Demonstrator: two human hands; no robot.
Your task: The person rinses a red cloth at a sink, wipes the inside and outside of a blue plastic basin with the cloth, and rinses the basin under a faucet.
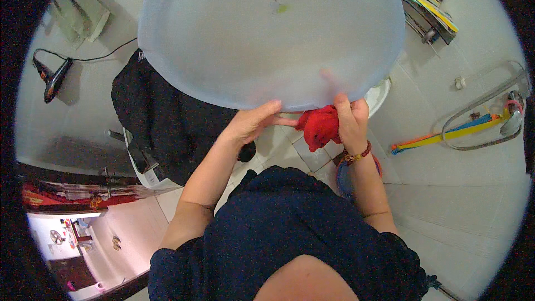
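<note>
Tiled wall [426, 78] right of basin [267, 50]; left hand [251, 124] pinches near rim [301, 106], right hand [352, 121] grips rim plus red cloth [321, 127] (bunching may cause slipping).

Home bathroom, by the look: shower head [511, 123] and hose [479, 98] at 3 o'clock, hair dryer [56, 82] just past 9, towel [82, 12] hung at 10, packed wall shelf [428, 18] at 2; tiled wall [446, 212], tiled floor [280, 149].
</note>
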